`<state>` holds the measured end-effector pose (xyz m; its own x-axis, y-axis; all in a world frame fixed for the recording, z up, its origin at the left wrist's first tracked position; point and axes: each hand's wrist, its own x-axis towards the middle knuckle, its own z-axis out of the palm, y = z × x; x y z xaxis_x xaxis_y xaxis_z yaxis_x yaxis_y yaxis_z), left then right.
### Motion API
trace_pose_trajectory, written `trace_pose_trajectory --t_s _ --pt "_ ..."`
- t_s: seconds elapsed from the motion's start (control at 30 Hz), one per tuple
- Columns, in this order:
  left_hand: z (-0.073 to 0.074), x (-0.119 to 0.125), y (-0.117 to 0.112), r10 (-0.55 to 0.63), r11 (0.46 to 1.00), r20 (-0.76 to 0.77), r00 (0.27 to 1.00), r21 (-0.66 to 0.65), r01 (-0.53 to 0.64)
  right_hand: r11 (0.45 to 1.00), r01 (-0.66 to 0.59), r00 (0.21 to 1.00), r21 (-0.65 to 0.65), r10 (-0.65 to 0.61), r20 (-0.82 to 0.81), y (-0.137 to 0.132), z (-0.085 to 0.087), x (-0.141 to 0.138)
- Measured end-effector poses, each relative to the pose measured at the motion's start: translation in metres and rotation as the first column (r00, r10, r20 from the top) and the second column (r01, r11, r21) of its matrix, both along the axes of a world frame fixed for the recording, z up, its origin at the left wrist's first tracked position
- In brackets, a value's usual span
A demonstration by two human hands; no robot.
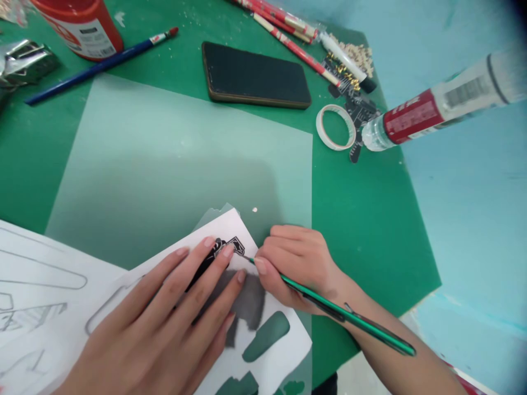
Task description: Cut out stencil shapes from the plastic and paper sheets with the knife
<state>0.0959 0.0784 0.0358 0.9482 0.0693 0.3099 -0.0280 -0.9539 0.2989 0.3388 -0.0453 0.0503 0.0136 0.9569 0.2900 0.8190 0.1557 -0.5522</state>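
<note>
My left hand [181, 312] lies flat with fingers stretched out over a white sheet with cut-out openings [284, 351]. Under its fingertips is a black cutout with white line patterns [236, 245], mostly hidden by the fingers. My right hand [294, 263] grips a slim green pen with a clip [370, 326]. The pen's thin tip touches or nearly touches the right end of the black cutout. A dark grey shaded patch [251, 299] shows on the sheet beside my left fingers. Beneath the sheet is a translucent mat [164, 164].
On the green table [370, 219] are a phone [257, 75], a tape roll [335, 127], a blue paintbrush [102, 66] and a red jar [84, 33]. A clear bottle [436, 109] stands at the right edge, near dark cutouts [358, 107]. Pencil drawings [37, 296] lie left.
</note>
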Motion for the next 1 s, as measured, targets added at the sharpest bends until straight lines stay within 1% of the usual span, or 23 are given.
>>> trace_pose_trajectory --t_s 0.17,0.47,0.7,0.9,1.0 --pt "-0.0004 -0.0015 -0.0018 0.021 0.999 -0.010 1.000 -0.043 -0.022 1.000 -0.011 1.000 -0.009 0.012 0.014 -0.0004 0.0011 0.0014" --pt "0.0030 0.0008 -0.0006 0.028 1.000 0.012 1.000 -0.012 -0.027 1.000 -0.015 1.000 -0.012 0.015 0.023 -0.0019 0.0011 0.0018" --pt "0.0048 0.0027 0.0054 -0.030 0.998 -0.012 0.999 0.054 0.030 1.000 -0.019 0.999 -0.013 0.020 0.029 -0.0036 -0.0007 0.0025" --pt "0.0050 0.0028 0.0048 -0.005 0.998 -0.015 1.000 0.066 0.006 1.000 -0.020 0.999 -0.012 0.020 0.034 -0.0038 -0.0007 0.0025" --pt "0.0046 0.0041 0.0014 0.016 0.999 -0.001 1.000 0.038 -0.016 1.000 -0.021 0.999 -0.011 0.021 0.038 -0.0039 0.0000 0.0028"
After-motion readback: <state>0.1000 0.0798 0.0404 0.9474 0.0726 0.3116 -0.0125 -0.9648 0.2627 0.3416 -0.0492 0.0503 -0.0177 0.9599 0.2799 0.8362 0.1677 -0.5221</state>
